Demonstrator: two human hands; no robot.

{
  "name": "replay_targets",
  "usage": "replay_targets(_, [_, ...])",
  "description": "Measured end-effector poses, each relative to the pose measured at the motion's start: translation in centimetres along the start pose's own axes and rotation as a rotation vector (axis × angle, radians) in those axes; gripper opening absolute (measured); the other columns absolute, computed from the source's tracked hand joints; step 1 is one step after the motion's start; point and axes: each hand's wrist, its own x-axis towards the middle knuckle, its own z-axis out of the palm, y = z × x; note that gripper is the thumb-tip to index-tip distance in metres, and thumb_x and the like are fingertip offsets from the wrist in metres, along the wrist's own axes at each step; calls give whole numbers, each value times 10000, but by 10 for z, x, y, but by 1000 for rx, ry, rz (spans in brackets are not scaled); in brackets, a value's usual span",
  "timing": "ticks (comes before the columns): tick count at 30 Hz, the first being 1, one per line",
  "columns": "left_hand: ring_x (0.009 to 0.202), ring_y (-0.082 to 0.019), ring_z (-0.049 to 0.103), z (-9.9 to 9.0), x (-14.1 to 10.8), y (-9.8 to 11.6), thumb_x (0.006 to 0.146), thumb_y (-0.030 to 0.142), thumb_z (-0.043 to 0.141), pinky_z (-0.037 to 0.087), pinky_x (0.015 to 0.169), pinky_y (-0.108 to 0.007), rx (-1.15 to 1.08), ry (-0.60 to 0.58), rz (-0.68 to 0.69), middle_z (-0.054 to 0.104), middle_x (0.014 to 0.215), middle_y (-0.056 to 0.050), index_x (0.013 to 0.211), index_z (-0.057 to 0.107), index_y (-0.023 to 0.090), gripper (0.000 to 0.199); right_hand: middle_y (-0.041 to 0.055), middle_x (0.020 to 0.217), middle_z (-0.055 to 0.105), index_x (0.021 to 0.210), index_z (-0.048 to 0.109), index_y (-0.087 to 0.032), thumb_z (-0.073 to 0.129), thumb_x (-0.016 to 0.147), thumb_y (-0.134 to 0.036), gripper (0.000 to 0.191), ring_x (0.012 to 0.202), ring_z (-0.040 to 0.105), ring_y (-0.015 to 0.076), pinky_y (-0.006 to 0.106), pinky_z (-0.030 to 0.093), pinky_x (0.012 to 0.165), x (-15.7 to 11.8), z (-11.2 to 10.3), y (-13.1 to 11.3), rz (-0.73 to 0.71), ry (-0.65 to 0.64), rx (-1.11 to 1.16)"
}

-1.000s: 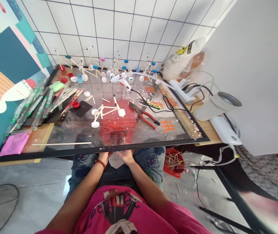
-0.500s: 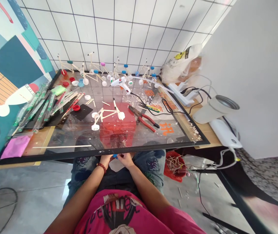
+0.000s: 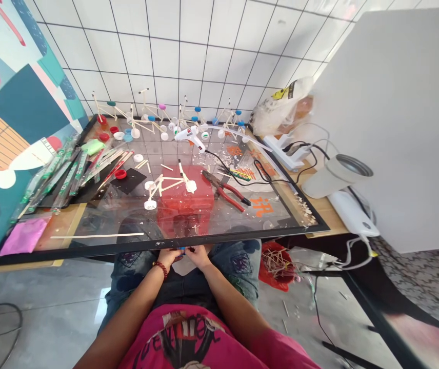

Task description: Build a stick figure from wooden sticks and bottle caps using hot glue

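Note:
Close to my lap, just under the table's front edge, my left hand (image 3: 167, 255) and my right hand (image 3: 199, 256) meet with fingers closed. Between the fingertips shows a small blue piece (image 3: 182, 249), its shape mostly hidden by the fingers and the edge. On the glass tabletop (image 3: 104, 210) ahead stands a small stick model (image 3: 171, 180) with white bottle-cap wheels and a black-tipped upright stick. Red-handled pliers (image 3: 225, 190) lie to its right. A long thin stick (image 3: 96, 236) rests near the front left edge.
Behind stand several similar stick models (image 3: 142, 120) and a white glue gun (image 3: 191, 137) with a black cable. Wrapped packets of sticks (image 3: 63, 169) and a pink packet (image 3: 25, 236) lie left. At right are a power strip (image 3: 286, 152), a pale cylinder (image 3: 337, 177) and a red bag (image 3: 275, 269) below.
The blue piece is less visible between my hands, which stay together under the table edge. The view has shifted slightly; the things on the table have not moved.

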Motion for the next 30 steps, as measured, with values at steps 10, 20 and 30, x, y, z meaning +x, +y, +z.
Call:
replay_targets(10, [1082,-227,653,-1,8,-3,960,358,634,584,915,-440,35,122,9,635,1268,-107,1265,609,162,363,20,793,722,772,709,-192,626,738,-232,98,758,654,181,300,536,781,-4,0,-2,-56,-79,-83])
replay_targets(20, [1081,-229,654,1,10,-7,958,362,638,585,912,-442,27,83,-56,637,1263,-108,1266,608,156,371,67,1023,786,923,773,-224,718,756,-212,176,1029,703,271,393,523,963,-1,-3,-2,-4,-128,-240])
replay_targets(30, [1078,-226,655,2,5,0,963,367,629,586,912,-438,50,74,-188,636,1267,-109,1271,606,163,370,60,973,793,895,774,-219,712,726,-159,189,959,710,248,330,530,895,-5,-2,0,92,-62,-289])
